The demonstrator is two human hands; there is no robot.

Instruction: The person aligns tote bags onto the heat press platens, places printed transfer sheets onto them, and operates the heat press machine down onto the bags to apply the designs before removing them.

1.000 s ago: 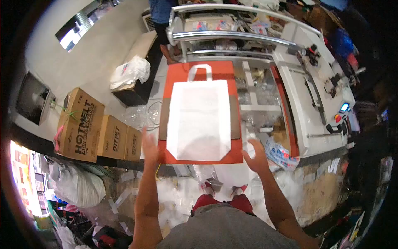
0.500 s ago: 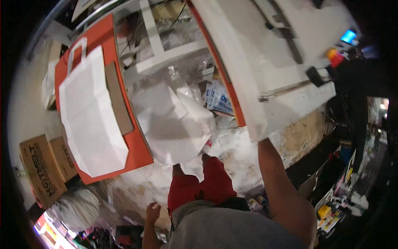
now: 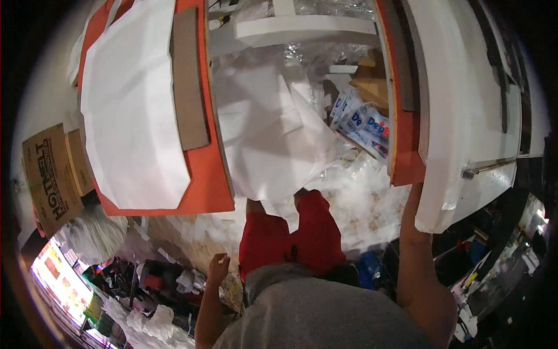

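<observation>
My right forearm (image 3: pixel 414 262) reaches up to the near end of a raised white frame (image 3: pixel 459 116); the hand is hidden behind it, so its grip does not show. Beside the frame is an orange board (image 3: pixel 408 157) with a grey strip. My left hand (image 3: pixel 218 269) hangs low at my side, fingers curled in; whatever they might hold is too small to make out. In front of it, a white bag (image 3: pixel 136 110) with a handle lies flat on another orange board (image 3: pixel 218 192), partly over a brown-grey board (image 3: pixel 190 87).
Between the boards, a large white sheet or bag (image 3: pixel 273 134) sits below, near blue-and-white packets (image 3: pixel 363 122) and clear plastic. A white crossbar (image 3: pixel 308 32) spans the gap. A cardboard box (image 3: pixel 49 180) stands at left. Clutter and a bright screen (image 3: pixel 61 279) are at lower left.
My view has shifted, so the left board and bag appear nearer and higher. The white frame looks steeper, with its orange board showing more. My left hand stays low, fingers curled.
</observation>
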